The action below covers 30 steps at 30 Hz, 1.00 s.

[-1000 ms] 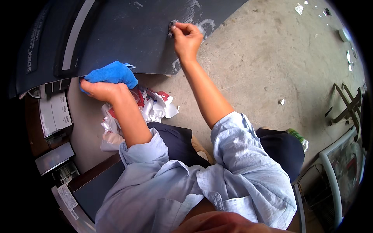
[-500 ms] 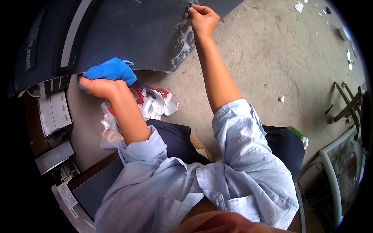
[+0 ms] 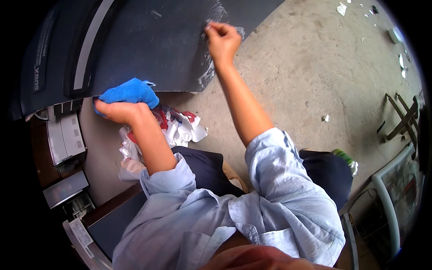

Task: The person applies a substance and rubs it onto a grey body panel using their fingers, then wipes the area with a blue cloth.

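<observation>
One soft blue cloth (image 3: 129,91) bunched in left hand (image 3: 118,110); right hand (image 3: 222,39) pinched closed on one flat, scuffed dark panel (image 3: 148,40), far side; crumpled paper (image 3: 180,128) near.

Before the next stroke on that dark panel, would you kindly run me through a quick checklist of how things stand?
1. Right hand on the dark panel, fingers pinched at the scraped pale patch: ok.
2. What the right grip holds: cannot tell, too small to see.
3. Left hand closed on the blue cloth at the panel's lower edge: ok.
4. Crumpled red and white wrapping on the concrete floor lies below the panel, apart from both hands: ok.
5. Floor free of litter: not ok, pale scraps lie scattered.
</observation>
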{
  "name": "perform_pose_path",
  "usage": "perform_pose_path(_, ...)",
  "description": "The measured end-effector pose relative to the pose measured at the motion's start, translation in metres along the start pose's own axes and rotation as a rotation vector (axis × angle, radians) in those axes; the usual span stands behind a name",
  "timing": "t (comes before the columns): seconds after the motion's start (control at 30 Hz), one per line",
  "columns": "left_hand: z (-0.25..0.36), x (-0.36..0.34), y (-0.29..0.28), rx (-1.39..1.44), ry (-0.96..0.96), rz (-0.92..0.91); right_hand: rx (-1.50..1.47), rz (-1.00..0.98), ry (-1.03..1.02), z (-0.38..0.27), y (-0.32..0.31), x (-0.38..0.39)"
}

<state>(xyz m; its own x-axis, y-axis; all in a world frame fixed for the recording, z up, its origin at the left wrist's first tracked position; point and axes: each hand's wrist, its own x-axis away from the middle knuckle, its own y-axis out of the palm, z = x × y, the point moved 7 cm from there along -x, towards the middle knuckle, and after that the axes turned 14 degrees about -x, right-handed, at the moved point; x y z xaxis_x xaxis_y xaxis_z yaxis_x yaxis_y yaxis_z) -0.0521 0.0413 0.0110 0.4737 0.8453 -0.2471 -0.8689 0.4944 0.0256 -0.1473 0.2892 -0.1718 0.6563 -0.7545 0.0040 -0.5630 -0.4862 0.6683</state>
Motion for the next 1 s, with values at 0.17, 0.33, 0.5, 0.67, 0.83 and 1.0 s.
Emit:
perform_pose_path(0.17, -0.016, -0.009, 0.004, 0.067, -0.012, -0.070, 0.045, 0.013, -0.120, -0.006, -0.003, -0.036)
perform_pose_path(0.33, -0.014, -0.008, 0.001, 0.036, -0.029, -0.013, -0.021, 0.008, -0.006, 0.001, -0.004, -0.031)
perform_pose_path(0.5, -0.004, 0.002, -0.001, -0.001, -0.033, 0.005, 0.018, 0.007, 0.025, 0.005, -0.004, 0.001)
perform_pose_path(0.67, -0.007, 0.003, 0.004, -0.011, 0.004, -0.018, -0.091, 0.056, 0.045, 0.000, -0.014, -0.047)
perform_pose_path(0.83, 0.005, 0.008, -0.003, -0.009, -0.047, 0.033, 0.046, -0.019, 0.068, 0.010, 0.001, 0.009)
perform_pose_path(1.0, -0.005, 0.003, 0.000, -0.018, -0.017, 0.000, -0.021, 0.032, 0.126, 0.006, -0.016, -0.028)
